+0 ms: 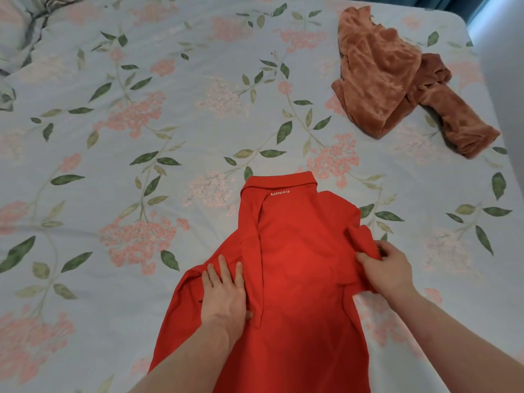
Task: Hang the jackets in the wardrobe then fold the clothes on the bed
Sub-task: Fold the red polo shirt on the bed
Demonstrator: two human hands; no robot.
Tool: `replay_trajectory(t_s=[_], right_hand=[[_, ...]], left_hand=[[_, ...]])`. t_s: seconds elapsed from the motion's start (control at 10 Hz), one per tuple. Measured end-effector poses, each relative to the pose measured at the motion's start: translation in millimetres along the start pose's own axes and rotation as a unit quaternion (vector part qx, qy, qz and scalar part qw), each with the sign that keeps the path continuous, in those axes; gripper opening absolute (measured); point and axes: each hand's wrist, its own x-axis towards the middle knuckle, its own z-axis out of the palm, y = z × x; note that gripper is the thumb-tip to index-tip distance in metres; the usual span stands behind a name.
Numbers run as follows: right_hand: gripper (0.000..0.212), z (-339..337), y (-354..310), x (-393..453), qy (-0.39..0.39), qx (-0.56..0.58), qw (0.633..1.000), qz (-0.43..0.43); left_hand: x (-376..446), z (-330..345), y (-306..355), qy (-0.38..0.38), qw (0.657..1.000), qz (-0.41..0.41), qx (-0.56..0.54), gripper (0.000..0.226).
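A red polo shirt (295,256) lies back up on the bed, collar away from me, with white lettering under the collar. Its left side is folded in over the back. My left hand (224,293) presses flat on that folded left side, fingers straight. My right hand (388,270) grips the bunched right sleeve at the shirt's right edge, fingers curled round the cloth. A crumpled rust-brown velvet garment (388,80) lies at the far right of the bed, one sleeve stretched toward the right edge.
The bed (141,109) has a pale blue sheet with pink flowers and green leaves. A pillow (17,29) in the same print sits at the far left corner. The bed's right edge (499,114) runs down the right side.
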Motion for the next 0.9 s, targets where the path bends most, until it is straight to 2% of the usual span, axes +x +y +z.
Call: replay_trajectory(t_s=[0.1,0.2,0.4,0.7,0.9], right_hand=[[0.015,6.7,-12.8,-11.5,-0.017,0.038,0.998,-0.047],[0.022,17.8,-20.5,-27.8,-0.052,0.030,0.992,-0.113],[0.036,47.9,-5.6,-60.0,-0.153,-0.090,0.950,-0.257],[0.037,70.0,32.8,-83.7,-0.240,-0.196,0.920,-0.240],[0.026,60.3,25.4,-74.7,-0.238,-0.205,0.917,-0.244]], left_hand=[[-0.6,0.0,0.0,0.000,1.000,-0.001,0.002,0.108],[-1.4,-0.7,0.1,-0.001,1.000,-0.001,0.004,0.108],[-2.4,0.1,-1.3,0.009,1.000,0.003,0.004,0.108],[-4.2,0.0,-3.5,0.006,1.000,0.010,0.003,0.109],[-6.2,-2.3,-6.0,0.000,1.000,0.017,0.000,0.107]])
